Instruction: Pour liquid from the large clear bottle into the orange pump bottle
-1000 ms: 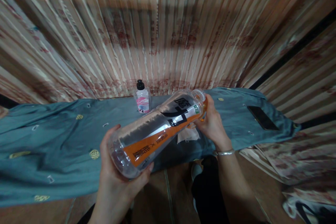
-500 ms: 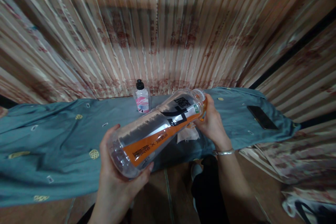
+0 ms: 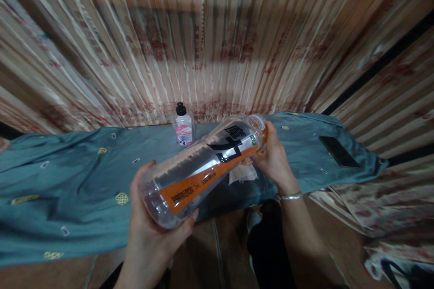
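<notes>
A large clear plastic bottle (image 3: 203,167) with an orange and white label and black lettering lies tilted in the air across both hands, its open neck toward the upper right. My left hand (image 3: 149,221) is wrapped round its base end at the lower left. Near the neck, my right hand (image 3: 274,156) grips the other end, with something orange showing by its fingers. Below the neck a white cloth or tissue (image 3: 242,174) lies on the covered surface. Behind the bottle stands a small clear bottle (image 3: 184,130) with a black cap and pink label.
A green-blue patterned cloth (image 3: 84,176) covers the long surface. On its right part lies a dark phone (image 3: 338,151). Striped curtains (image 3: 217,45) hang behind and at the right. A white bag-like item (image 3: 400,268) is on the floor at the lower right.
</notes>
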### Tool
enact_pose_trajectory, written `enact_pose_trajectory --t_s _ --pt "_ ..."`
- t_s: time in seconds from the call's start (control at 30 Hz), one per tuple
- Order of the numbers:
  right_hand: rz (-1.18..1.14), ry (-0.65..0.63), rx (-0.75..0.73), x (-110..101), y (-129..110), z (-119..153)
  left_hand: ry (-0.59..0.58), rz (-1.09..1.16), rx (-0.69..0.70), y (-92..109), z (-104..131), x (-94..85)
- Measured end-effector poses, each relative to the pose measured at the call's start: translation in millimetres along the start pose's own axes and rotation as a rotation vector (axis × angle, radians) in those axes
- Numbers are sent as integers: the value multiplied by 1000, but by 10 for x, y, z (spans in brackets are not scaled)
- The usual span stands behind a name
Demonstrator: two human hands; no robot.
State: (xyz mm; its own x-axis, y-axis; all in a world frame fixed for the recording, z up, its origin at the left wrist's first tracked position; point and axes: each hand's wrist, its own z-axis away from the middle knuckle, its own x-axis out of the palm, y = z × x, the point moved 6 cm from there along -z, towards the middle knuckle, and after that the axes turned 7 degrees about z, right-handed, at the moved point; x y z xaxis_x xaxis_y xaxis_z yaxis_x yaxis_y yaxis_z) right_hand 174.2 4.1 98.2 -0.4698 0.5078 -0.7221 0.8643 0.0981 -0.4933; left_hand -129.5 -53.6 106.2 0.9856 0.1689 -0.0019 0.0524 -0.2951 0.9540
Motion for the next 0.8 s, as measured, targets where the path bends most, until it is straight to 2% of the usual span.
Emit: enact_pose_trajectory --t_s 0.07,0.17,0.23,0.27,0.37,0.57,0.8 --pt "1 3 -5 2 7 -1 -25 -14 29 -12 -16 -9" --pt "5 3 -6 2 11 0 18 23 56 17 2 -10" --pt "13 -4 3 4 14 2 85 70 -48 -6 34 -1" --pt "16 -8 7 6 15 3 82 98 -92 -12 51 26" --pt "14 -6 11 11 17 7 102 125 -131 1 77 56" --pt "15 11 3 10 12 5 65 74 -64 56 49 59" --pt "31 16 -9 2 7 5 77 94 -22 45 51 56"
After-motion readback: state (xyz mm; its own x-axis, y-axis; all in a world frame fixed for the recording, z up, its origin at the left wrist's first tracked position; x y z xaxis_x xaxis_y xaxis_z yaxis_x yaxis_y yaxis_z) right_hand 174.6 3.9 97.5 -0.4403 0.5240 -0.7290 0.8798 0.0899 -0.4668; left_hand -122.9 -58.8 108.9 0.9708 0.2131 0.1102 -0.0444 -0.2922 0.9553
